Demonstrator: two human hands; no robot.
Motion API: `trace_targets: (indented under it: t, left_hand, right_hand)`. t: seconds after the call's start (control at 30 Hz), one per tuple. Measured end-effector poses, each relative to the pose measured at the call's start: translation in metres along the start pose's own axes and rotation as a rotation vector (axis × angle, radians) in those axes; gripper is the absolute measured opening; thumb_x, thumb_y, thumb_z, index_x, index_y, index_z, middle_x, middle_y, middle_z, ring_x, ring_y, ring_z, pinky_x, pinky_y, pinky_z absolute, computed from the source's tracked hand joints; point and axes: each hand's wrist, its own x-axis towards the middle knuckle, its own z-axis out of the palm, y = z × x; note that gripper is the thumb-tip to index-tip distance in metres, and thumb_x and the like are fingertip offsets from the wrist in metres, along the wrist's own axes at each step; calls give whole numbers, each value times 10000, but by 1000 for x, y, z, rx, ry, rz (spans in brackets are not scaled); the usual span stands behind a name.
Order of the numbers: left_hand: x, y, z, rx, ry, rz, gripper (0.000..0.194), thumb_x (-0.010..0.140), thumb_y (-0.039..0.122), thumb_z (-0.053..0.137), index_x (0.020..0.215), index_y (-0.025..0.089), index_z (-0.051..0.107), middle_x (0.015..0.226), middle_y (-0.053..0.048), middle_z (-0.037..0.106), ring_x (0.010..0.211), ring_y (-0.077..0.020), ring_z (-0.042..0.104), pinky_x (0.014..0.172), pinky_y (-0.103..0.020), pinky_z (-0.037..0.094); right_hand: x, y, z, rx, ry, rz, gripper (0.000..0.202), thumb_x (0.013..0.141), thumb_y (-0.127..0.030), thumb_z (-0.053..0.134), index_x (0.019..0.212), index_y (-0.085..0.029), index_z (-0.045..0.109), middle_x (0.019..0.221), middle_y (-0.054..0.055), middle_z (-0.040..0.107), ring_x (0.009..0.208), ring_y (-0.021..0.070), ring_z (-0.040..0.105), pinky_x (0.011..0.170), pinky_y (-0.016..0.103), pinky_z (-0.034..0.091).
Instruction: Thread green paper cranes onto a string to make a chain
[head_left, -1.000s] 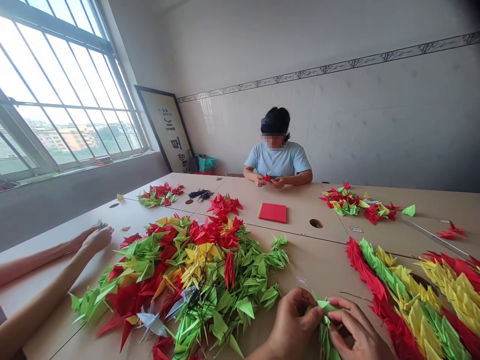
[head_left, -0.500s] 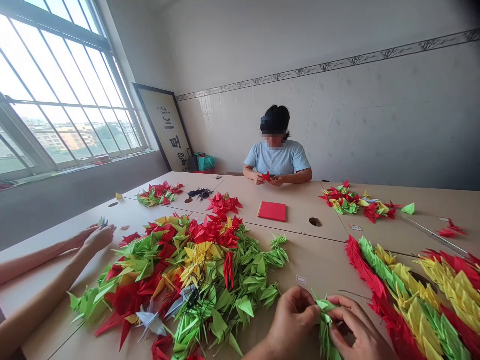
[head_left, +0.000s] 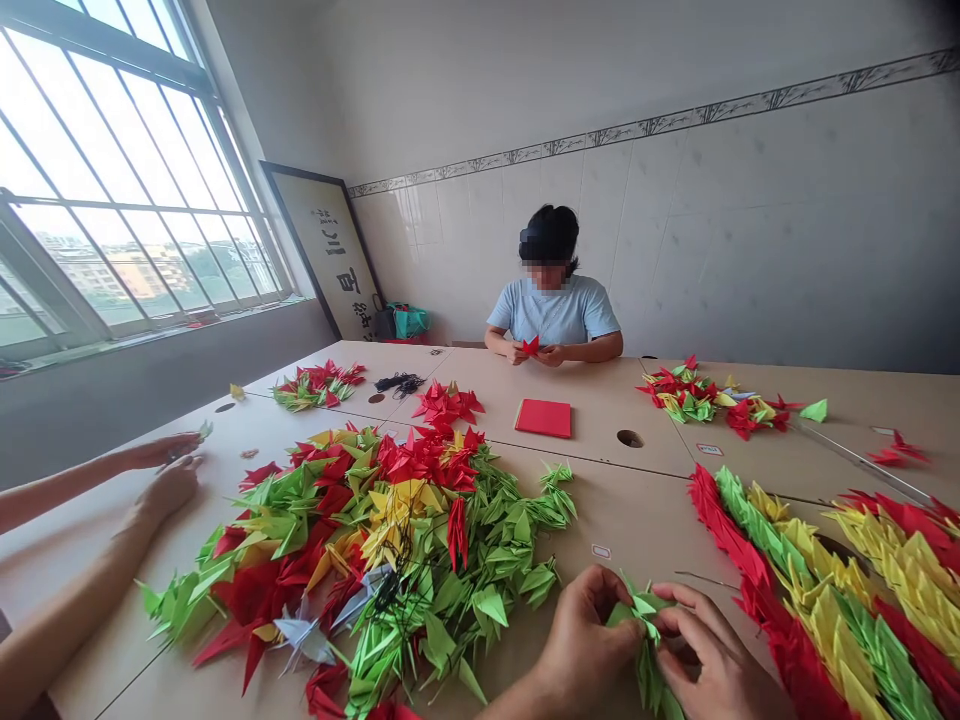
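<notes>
Near the bottom edge, my left hand (head_left: pixel 589 632) pinches a light-green folded paper crane (head_left: pixel 643 603) between thumb and fingers. My right hand (head_left: pixel 709 645) grips the same green paper from the other side, its fingers bent. More green folded paper hangs below, between the two hands, partly hidden by them. Left of my hands spreads a large pile of paper cranes (head_left: pixel 517 530), mostly green and red, with some yellow and pale blue. A tangle of black thread (head_left: pixel 390 590) lies on that pile. A thin needle-like rod (head_left: pixel 705 578) lies just beyond my right hand.
Rows of strung cranes (head_left: pixel 847 630) lie to the right. Red paper squares (head_left: pixel 544 418) and a table hole (head_left: pixel 630 438) are farther back. At the left, a co-worker's hands (head_left: pixel 169 470) hold a pale green piece; opposite, another person (head_left: pixel 555 310) holds red paper.
The green paper between my hands shows more spread points; my hands have barely shifted. The left co-worker's hands have moved left and apart. My view has shifted slightly.
</notes>
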Motion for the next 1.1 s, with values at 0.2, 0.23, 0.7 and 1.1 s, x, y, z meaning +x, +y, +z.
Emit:
trace_targets:
  t: [0.2,0.23,0.7,1.1]
  left_hand:
    - [1,-1,-1,-37,-23,11,235,573,168,663,674,172,451,647,42,450,638,-100,374,596,-211,290]
    - [1,-2,-1,-38,-19,14,251,576,198,682,674,171,452,646,40,455,635,-100,376,595,-213,291]
    - [4,-5,-1,-144,51,-20,354,564,341,760,669,164,473,628,36,489,596,-90,400,570,-211,312]
    - [-4,9,1,-10,-72,-56,273,585,316,732,721,150,563,658,21,535,595,-95,443,567,-209,352]
  right_hand:
    - [6,-8,-5,25,25,-37,148,739,-174,451,724,-262,570,952,48,666,602,131,671,418,186,501]
    - [6,-8,-6,31,26,-40,151,733,-168,454,731,-262,572,951,46,666,610,131,671,425,184,504]
    - [10,2,-8,592,-129,563,273,688,-430,626,861,-222,595,726,28,685,675,206,662,587,275,541]
    - [19,-32,-26,992,-295,865,311,601,-476,705,741,-201,665,474,-40,561,476,164,577,481,256,459]
